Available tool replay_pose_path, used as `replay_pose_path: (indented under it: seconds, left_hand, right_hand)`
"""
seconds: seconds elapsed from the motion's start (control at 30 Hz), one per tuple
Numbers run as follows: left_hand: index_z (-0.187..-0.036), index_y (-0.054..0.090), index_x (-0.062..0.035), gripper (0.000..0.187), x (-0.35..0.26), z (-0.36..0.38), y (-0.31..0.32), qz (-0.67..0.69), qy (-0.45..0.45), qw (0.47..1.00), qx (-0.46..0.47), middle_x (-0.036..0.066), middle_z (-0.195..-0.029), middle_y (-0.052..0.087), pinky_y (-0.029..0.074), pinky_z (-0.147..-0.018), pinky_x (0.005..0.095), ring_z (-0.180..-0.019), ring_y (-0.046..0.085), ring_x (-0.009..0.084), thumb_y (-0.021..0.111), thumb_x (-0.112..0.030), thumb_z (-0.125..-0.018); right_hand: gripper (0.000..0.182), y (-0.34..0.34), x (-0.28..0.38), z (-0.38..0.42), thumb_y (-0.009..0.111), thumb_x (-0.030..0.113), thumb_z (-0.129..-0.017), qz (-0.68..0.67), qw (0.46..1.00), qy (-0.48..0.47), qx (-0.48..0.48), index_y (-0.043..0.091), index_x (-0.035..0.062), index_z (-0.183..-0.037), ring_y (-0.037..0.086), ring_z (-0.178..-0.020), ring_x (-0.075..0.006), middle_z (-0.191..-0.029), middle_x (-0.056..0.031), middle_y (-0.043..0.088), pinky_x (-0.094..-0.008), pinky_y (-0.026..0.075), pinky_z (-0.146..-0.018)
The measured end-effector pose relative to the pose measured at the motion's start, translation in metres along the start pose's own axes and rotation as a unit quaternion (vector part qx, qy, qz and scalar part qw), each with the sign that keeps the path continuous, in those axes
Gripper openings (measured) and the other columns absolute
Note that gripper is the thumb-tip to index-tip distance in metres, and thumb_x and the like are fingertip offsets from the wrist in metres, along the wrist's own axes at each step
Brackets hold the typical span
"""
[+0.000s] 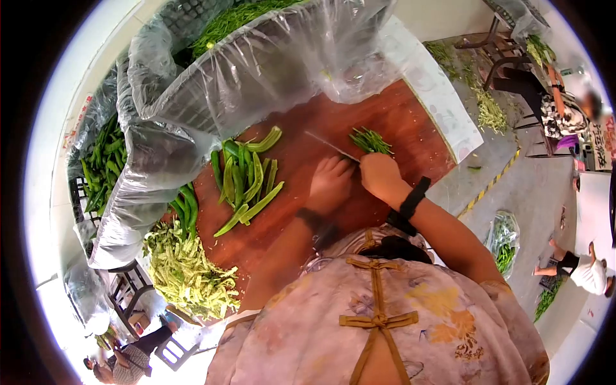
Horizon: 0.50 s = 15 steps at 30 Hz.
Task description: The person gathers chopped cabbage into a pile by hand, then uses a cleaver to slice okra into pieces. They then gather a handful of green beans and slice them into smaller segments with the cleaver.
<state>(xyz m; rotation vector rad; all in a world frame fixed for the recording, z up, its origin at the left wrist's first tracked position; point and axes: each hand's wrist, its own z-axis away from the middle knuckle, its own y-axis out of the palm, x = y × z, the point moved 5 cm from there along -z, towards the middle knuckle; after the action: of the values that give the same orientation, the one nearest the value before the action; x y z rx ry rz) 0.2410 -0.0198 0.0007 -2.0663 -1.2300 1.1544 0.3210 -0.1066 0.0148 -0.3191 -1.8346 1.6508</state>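
My right hand [383,176] is closed round the handle end of a knife, whose thin blade [330,144] points up and left over the red-brown board [308,115]. Beside it, smeared by motion, my left hand [330,183] is low over the board with its fingertips close to the blade. Just beyond my right hand lies a small bundle of thin green pepper strips [371,141]. Left of my left hand sits a heap of long green peppers [247,173], some split open with pale insides showing.
Plastic-lined crates [256,70] border the board's far side, one holding green strips [240,22], another whole peppers [106,163]. Pale pepper scraps [189,273] pile up at the left edge. Other people [587,269] are farther off, right and lower left. Bagged peppers [504,244] rest on the floor.
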Motion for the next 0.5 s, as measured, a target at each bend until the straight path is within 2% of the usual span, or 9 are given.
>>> replay_pose_path:
  seconds: [0.17, 0.33, 0.4, 0.47, 0.5]
  left_hand:
    - [-0.087, 0.061, -0.0074, 0.021, -0.002, 0.0, -0.002, -0.003, -0.003, 1.0, 0.003, 0.007, -0.096, 0.058, 0.044, -0.08, 0.0398, -0.092, 0.054, 0.0274, 0.057, -0.008, -0.066]
    - [-0.096, 0.061, -0.0064, 0.025, -0.002, 0.004, 0.001, -0.019, -0.019, 0.999, 0.036, 0.01, -0.102, 0.057, 0.043, -0.085, 0.0422, -0.098, 0.054, 0.03, 0.056, -0.008, -0.071]
    - [-0.098, 0.061, -0.006, 0.026, 0.001, 0.005, 0.004, -0.016, -0.027, 0.999, 0.04, 0.01, -0.103, 0.057, 0.043, -0.086, 0.043, -0.1, 0.053, 0.0308, 0.055, -0.008, -0.072]
    - [-0.095, 0.062, -0.0032, 0.028, 0.001, 0.006, 0.01, -0.048, -0.022, 0.998, 0.046, 0.008, -0.1, 0.056, 0.042, -0.084, 0.0409, -0.098, 0.052, 0.0257, 0.055, -0.008, -0.068]
    - [-0.095, 0.062, -0.0032, 0.028, 0.0, 0.005, 0.007, -0.052, -0.022, 0.997, 0.045, 0.008, -0.1, 0.056, 0.042, -0.084, 0.0409, -0.098, 0.052, 0.0257, 0.055, -0.008, -0.068]
  right_hand:
    - [0.012, -0.007, -0.001, -0.009, 0.057, 0.008, -0.072, -0.025, 0.999, 0.034, -0.002, 0.06, 0.0027, -0.063, 0.06, -0.063, -0.038, -0.063, -0.0204, 0.058, -0.0436, 0.05, -0.059]
    - [0.018, -0.005, -0.027, 0.013, 0.057, 0.015, -0.077, -0.015, 0.996, 0.079, -0.027, 0.061, 0.0024, -0.064, 0.058, -0.066, -0.0386, -0.065, -0.0199, 0.058, -0.047, 0.047, -0.061]
    - [0.019, -0.008, -0.033, 0.023, 0.057, 0.017, -0.078, -0.008, 0.996, 0.083, 0.004, 0.061, 0.0024, -0.066, 0.058, -0.067, -0.0382, -0.066, -0.0196, 0.059, -0.0478, 0.045, -0.061]
    - [0.018, -0.019, -0.026, 0.031, 0.057, 0.017, -0.078, -0.011, 0.997, 0.07, 0.025, 0.061, 0.0024, -0.067, 0.058, -0.067, -0.0383, -0.066, -0.0196, 0.059, -0.0478, 0.045, -0.061]
    - [0.019, -0.023, -0.023, 0.035, 0.057, 0.017, -0.078, -0.012, 0.999, 0.052, -0.008, 0.06, 0.0021, -0.066, 0.058, -0.065, -0.0388, -0.066, -0.02, 0.059, -0.0485, 0.045, -0.06]
